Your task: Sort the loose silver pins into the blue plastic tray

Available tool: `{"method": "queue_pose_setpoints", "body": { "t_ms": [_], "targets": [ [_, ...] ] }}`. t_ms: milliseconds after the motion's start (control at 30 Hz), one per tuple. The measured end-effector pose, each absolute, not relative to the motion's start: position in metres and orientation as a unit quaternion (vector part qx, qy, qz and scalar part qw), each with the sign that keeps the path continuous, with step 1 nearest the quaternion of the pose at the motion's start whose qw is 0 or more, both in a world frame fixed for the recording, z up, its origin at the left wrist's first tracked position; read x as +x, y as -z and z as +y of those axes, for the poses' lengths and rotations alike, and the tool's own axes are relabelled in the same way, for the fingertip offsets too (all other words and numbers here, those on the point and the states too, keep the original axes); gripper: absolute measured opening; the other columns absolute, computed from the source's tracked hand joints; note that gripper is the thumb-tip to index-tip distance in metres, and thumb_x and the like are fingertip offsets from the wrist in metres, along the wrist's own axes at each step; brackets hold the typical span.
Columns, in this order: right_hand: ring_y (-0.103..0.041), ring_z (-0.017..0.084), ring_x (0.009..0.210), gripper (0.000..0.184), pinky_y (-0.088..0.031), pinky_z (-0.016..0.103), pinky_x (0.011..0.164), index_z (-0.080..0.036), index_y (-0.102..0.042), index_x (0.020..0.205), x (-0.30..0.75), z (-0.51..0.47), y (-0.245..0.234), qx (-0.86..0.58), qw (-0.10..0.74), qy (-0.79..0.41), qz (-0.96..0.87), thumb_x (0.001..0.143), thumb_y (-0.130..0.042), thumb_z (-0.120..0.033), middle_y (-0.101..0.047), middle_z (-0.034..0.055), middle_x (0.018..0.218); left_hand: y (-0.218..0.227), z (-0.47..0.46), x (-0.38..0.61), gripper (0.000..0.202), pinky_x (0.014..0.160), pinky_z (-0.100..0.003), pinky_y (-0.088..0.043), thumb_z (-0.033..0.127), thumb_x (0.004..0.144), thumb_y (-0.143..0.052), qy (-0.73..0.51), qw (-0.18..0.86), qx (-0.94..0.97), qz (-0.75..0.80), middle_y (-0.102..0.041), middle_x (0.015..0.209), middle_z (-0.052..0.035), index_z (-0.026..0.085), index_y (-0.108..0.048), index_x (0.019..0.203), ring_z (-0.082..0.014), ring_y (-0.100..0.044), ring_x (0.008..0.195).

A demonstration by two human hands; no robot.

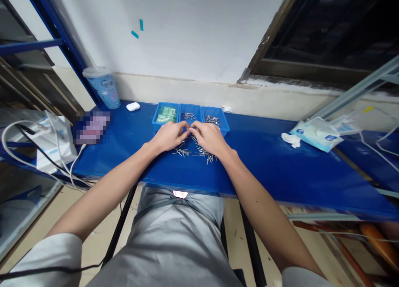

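Observation:
Over the front of the blue bins, my left hand (171, 136) and my right hand (209, 137) meet at the fingertips. Both have their thumb and fingers pinched together; whatever lies between them is too small to make out. Below the hands, thin metal pins, which look like screws or rivets, lie in two loose piles, a left pile (181, 150) and a right pile (205, 153). Behind are three blue bins: the left bin (153, 117) holds green-and-clear packets, the middle bin (195, 108) a few metal pins, the right bin (225, 122) many.
A blue cup (107, 89), white earbud case (133, 107), blurred phone-like object (93, 127) and white power strip (54, 145) with cables stand left on the blue table (264, 158). To the right are crumpled tissue (291, 139) and a tissue pack (318, 134). A wall rises behind.

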State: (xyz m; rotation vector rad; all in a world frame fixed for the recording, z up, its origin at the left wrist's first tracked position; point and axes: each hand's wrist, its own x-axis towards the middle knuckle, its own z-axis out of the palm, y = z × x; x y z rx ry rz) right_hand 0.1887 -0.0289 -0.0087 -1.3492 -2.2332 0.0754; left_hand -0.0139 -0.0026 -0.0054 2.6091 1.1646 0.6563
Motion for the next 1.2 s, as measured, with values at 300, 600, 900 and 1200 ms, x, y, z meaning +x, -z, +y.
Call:
{"method": "queue_pose_setpoints", "body": {
  "t_ms": [300,600,900,1200],
  "targets": [
    [-0.064,0.024,0.077,0.03,-0.034,0.032,0.07,-0.022,-0.065,0.104,0.1878,-0.03,0.0061,-0.496,0.279,-0.047,-0.821,0.108,-0.039,-0.036,-0.074,0.0064,0.086,0.0044,-0.0032,-0.0147,0.026,0.059,-0.029,-0.029,0.038,0.105,-0.051,-0.271,0.133,0.875,0.378,-0.056,0.057,0.0033,0.017,-0.064,0.112,-0.0152,-0.048,0.052],
    [-0.059,0.021,0.068,0.025,-0.035,0.032,0.068,-0.022,-0.064,0.103,0.1863,-0.0334,0.0026,-0.497,0.294,-0.067,-0.813,0.105,-0.042,-0.033,-0.071,0.0041,0.079,0.0062,-0.0012,-0.0156,0.03,0.06,-0.029,-0.031,0.04,0.106,-0.049,-0.265,0.126,0.878,0.378,-0.058,0.059,0.0014,0.018,-0.069,0.11,-0.0158,-0.049,0.053],
    [-0.059,0.019,0.066,0.024,-0.035,0.032,0.068,-0.022,-0.064,0.102,0.1861,-0.0338,0.0028,-0.493,0.305,-0.076,-0.811,0.105,-0.044,-0.034,-0.07,0.0029,0.078,0.0053,-0.0025,-0.0153,0.034,0.061,-0.03,-0.034,0.036,0.105,-0.044,-0.257,0.124,0.881,0.378,-0.059,0.059,-0.0008,0.017,-0.073,0.107,-0.0169,-0.052,0.055],
    [-0.064,0.02,0.073,0.019,-0.042,0.033,0.073,-0.022,-0.063,0.108,0.1876,-0.031,0.0063,-0.472,0.351,-0.09,-0.804,0.104,-0.048,-0.033,-0.074,0.0046,0.089,0.0043,-0.0028,-0.0158,0.034,0.061,-0.029,-0.032,0.038,0.106,-0.043,-0.279,0.133,0.877,0.367,-0.057,0.06,0.0002,0.017,-0.071,0.106,-0.0158,-0.05,0.055]
  ]
}}
